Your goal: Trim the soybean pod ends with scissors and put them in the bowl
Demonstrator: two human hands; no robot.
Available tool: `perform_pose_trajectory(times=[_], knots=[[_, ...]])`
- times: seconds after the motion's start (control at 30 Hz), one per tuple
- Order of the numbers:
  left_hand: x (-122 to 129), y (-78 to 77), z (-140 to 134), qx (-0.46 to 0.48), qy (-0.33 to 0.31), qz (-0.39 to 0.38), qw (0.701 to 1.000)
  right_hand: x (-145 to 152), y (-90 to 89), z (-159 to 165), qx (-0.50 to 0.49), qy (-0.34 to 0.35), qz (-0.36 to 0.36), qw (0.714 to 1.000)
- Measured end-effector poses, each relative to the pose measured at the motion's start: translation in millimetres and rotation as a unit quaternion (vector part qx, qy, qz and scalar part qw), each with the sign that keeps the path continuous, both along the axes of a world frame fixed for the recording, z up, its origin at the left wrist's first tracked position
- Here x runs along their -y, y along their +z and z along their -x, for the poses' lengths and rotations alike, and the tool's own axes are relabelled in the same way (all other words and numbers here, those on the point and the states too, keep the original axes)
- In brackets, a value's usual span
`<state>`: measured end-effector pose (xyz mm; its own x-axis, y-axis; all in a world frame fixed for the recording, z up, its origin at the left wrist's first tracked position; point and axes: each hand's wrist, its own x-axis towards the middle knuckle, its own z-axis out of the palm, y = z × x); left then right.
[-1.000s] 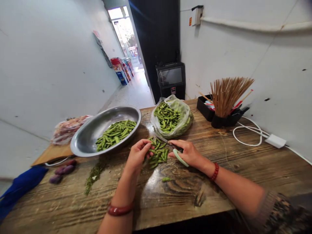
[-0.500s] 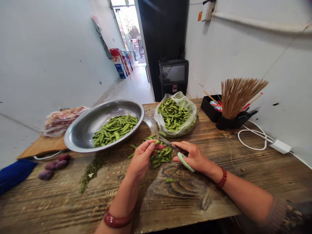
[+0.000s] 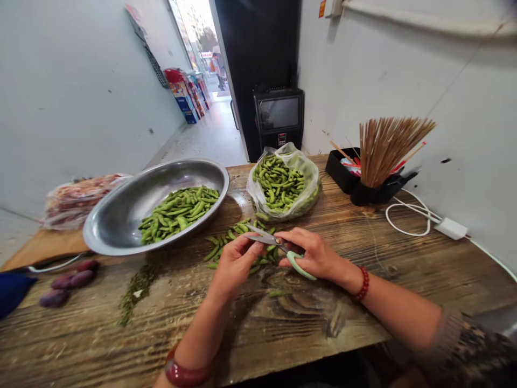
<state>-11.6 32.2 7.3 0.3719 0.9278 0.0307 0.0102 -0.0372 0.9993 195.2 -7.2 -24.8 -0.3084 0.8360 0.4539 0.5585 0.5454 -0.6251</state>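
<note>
My right hand (image 3: 311, 250) is closed around the pale green handle of a pair of scissors (image 3: 299, 267). Their blades point left and reach over the fingertips of my left hand (image 3: 236, 261). That hand is pinched together on an edamame pod, which the fingers and blades mostly hide. Beneath and behind both hands lies a loose pile of edamame pods (image 3: 216, 248) on the wooden table (image 3: 315, 318). One single pod (image 3: 277, 293) rests nearer to me. A steel basin (image 3: 111, 215) with pods stands at the left, and a plastic bag (image 3: 309, 194) full of pods behind my hands.
Dark trimmings (image 3: 137, 291) and several purple, potato-like roots (image 3: 83, 278) lie at the left. Behind them, a bag of meat-like pieces (image 3: 81, 202) sits on a board. A black holder with skewers (image 3: 388, 156) and a white cable adapter (image 3: 451, 228) are at the right.
The view has shifted, so the table's things appear further left. The scissors' blades have moved over my left fingertips, and the pod that showed there is now mostly hidden.
</note>
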Motion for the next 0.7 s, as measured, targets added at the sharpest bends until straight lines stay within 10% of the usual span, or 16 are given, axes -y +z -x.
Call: perform_pose_trajectory(times=[0.4,0.7], knots=[[-3.7,4.5,8.7,-0.115,-0.020,-0.191,0.975,-0.1,0.4,-3.1,0.008,0.009,-0.009,1.000],[-5.7,5.0,8.7,-0.120,-0.009,-0.154,0.981,-1.6,2.2,-0.8,0.011,0.013,-0.012,1.000]])
